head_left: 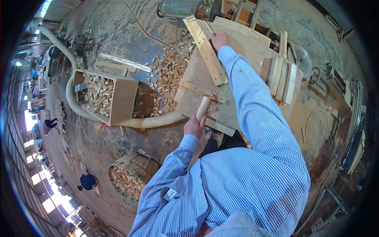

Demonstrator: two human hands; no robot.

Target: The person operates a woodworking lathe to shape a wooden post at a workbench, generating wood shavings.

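My left hand (193,125) is closed around the lower end of a pale wooden piece (203,107), whose far end lies over the near edge of the worktable (197,75). Farther along the table, my right hand (220,40) has its fingers bent at the edge of a pale wood strip (206,28). What those fingers grip is partly hidden. Right beside that hand, a long wooden guide board (207,51) with dark holes runs slantwise across the tabletop. A thinner wooden batten (201,91) lies between my two hands.
Wood offcuts (169,75) cover the floor left of the table. An offcut-filled box (124,100), a ribbed hose (158,119) and a wicker basket (138,170) stand nearby. Stacked curved pieces (282,81) lie on the right. A motor (181,8) is beyond; two people are far left.
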